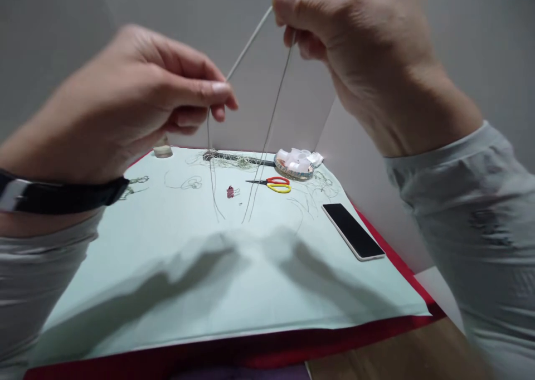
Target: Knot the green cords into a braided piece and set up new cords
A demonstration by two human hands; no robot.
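Observation:
Thin pale cords (249, 44) run between my two raised hands, and their loose ends hang down over the table. My left hand (167, 87) pinches them between thumb and forefinger at left of centre. Higher up on the right, my right hand (334, 23) is closed on the same cords, its upper part cut off by the frame's top edge. Beyond the hanging ends lie a dark red binder clip (230, 191) and scissors (278, 184) with one red and one yellow handle loop.
A phone (353, 231) lies at the right on the pale green sheet (259, 307). Tangled cord (242, 161), a dark bar (229, 156) and a round container (293, 164) with white pieces are at the back. A small pale spool-like object (163, 147) stands back left. Walls rise behind and at right.

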